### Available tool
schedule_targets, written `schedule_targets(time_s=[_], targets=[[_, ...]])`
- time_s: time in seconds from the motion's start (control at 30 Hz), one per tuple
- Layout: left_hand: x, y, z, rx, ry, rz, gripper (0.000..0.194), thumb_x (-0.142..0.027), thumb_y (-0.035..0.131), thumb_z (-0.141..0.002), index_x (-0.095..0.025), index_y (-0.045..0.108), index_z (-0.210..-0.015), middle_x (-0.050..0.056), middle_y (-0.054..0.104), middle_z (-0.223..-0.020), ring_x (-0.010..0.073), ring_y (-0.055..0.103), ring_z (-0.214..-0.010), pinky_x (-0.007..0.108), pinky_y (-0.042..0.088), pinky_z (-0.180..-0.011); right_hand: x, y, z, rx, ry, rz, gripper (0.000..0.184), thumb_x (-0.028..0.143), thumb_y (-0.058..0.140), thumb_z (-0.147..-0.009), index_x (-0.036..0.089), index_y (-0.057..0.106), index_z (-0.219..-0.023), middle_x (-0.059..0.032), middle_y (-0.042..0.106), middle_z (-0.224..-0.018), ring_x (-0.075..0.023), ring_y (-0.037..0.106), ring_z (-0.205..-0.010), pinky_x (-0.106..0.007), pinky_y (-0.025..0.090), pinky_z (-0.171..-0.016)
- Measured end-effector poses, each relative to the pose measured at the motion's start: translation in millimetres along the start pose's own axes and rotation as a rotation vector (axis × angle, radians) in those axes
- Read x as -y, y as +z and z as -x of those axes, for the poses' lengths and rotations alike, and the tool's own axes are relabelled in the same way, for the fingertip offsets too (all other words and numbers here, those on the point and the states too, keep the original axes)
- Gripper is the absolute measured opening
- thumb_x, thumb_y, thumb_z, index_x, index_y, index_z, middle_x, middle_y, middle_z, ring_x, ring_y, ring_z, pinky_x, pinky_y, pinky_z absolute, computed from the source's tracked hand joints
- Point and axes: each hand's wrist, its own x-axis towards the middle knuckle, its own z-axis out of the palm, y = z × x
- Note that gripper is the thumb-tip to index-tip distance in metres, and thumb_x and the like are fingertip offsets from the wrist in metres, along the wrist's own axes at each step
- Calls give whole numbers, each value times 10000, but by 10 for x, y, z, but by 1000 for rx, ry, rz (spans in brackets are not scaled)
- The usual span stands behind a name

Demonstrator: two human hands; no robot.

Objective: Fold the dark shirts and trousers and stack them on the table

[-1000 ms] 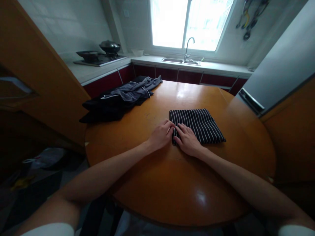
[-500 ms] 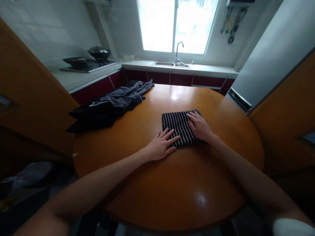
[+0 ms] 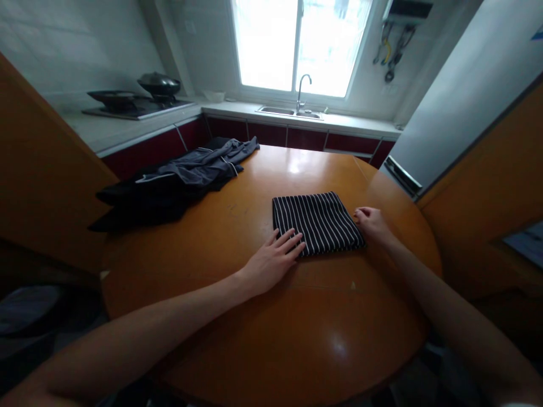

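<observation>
A black cloth with white stripes (image 3: 318, 220), folded into a flat rectangle, lies on the wooden table. My left hand (image 3: 274, 260) rests open at its near left corner, fingers spread over the fabric. Just off the cloth's right edge is my right hand (image 3: 374, 224), its fingers curled in and thumb against them. A small gap shows between those fingertips and the fabric, and nothing is visible in them.
Dark grey and black garments with white piping (image 3: 190, 175) lie heaped at the table's (image 3: 271, 333) far left. Behind are a stove with pans (image 3: 159, 85), a sink (image 3: 275, 111) and a window. A tall fridge (image 3: 445, 96) stands right.
My right hand has lifted off the cloth and moved right, its fingers curling closed. The left hand stays on the near left corner. The view has shifted slightly.
</observation>
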Motion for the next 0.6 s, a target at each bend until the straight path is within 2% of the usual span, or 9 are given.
schedule_targets(time_s=[0.07, 0.17, 0.27, 0.37, 0.47, 0.6], targets=[[-20, -31, -8, 19, 28, -35, 491, -177, 424, -1021, -228, 457, -1508, 86, 394, -1612, 283, 316, -1506, 511, 185, -1237, 121, 22, -145, 46, 93, -9, 262, 291, 593, -888, 89, 731, -794, -139, 729, -748, -199, 652, -669, -291, 501, -625], [9, -55, -4, 47, 11, -74, 524, -95, 427, -979, -216, 491, -1485, 85, 460, -1570, 273, 423, -1448, 469, 290, -1204, 274, 111, -290, 80, 167, -9, 238, 236, 702, -807, 110, 677, -606, -77, 644, -554, -150, 562, -523, -252, 425, -517], [111, -22, 8, 18, 0, -89, 552, -49, 408, -954, -214, 513, -1470, 75, 494, -1546, 261, 461, -1422, 455, 361, -1175, 319, 183, -390, 87, 215, -29, 165, 161, 758, -740, 114, 677, -604, -42, 625, -526, -126, 538, -487, -231, 412, -500], [244, 62, -11, -54, -16, -74, 576, -36, 379, -950, -229, 507, -1477, 72, 493, -1547, 259, 451, -1431, 485, 369, -1181, 242, 151, -501, 58, 233, -36, 127, 148, 781, -721, 118, 685, -643, -29, 630, -554, -116, 531, -493, -227, 430, -517], [329, 148, -54, -127, -39, -21, 531, -111, 378, -991, -221, 478, -1501, 97, 457, -1570, 271, 421, -1451, 504, 387, -1176, 63, -44, -622, 10, 244, -13, 130, 142, 771, -730, 118, 672, -649, -14, 615, -566, -105, 519, -510, -217, 436, -536], [336, 204, -93, -164, -45, 68, 458, -238, 375, -1037, -212, 515, -1472, 107, 461, -1566, 281, 424, -1449, 515, 402, -1171, -262, -522, -744, -39, 264, 56, 146, 156, 770, -742, 105, 666, -653, -4, 588, -549, -106, 517, -534, -214, 432, -547]])
